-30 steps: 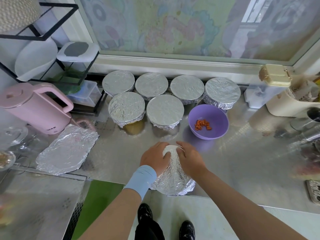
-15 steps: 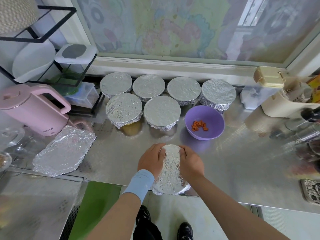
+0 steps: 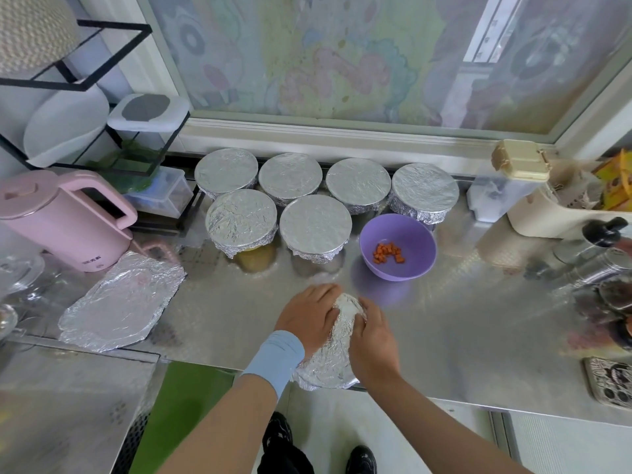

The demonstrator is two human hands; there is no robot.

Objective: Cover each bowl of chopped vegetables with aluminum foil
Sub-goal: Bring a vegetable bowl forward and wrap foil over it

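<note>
I count eight bowls on the counter (image 3: pixel 461 319). Seven wear foil: four in the far row (image 3: pixel 225 171) (image 3: pixel 290 176) (image 3: pixel 358 181) (image 3: pixel 425 188), two in the row nearer me (image 3: pixel 241 217) (image 3: pixel 315 224), and one foil-wrapped bowl (image 3: pixel 337 364) at the near edge, with my two hands, left hand (image 3: pixel 307 318) and right hand (image 3: pixel 372 336), curled round it. One purple bowl (image 3: pixel 396 268) on the right is uncovered, holding one small heap of carrot cubes (image 3: pixel 388 253), too clumped to number. One loose foil sheet (image 3: pixel 123 302) lies left, by one pink kettle (image 3: pixel 61 220). One blue wristband (image 3: pixel 273 360).
</note>
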